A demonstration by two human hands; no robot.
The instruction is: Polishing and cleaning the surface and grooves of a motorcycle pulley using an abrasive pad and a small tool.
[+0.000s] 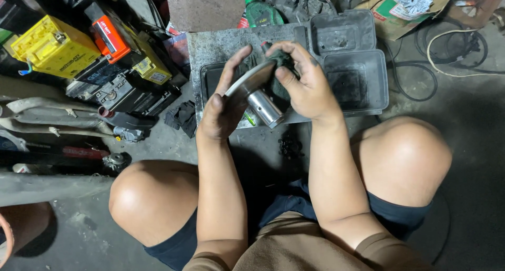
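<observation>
Squatting over a grey metal tray (363, 100), we grasp a shiny round metal disc with a short steel shaft (258, 95) in our left hand (221, 110) above the tray while our right hand (305, 87), clenched on a dark green rag (281, 66), seems mid-wipe, needing firm steadying.

Two hands (226, 105), one metal part (258, 92), two grey trays (355, 82), one green bottle (261, 13)
</observation>
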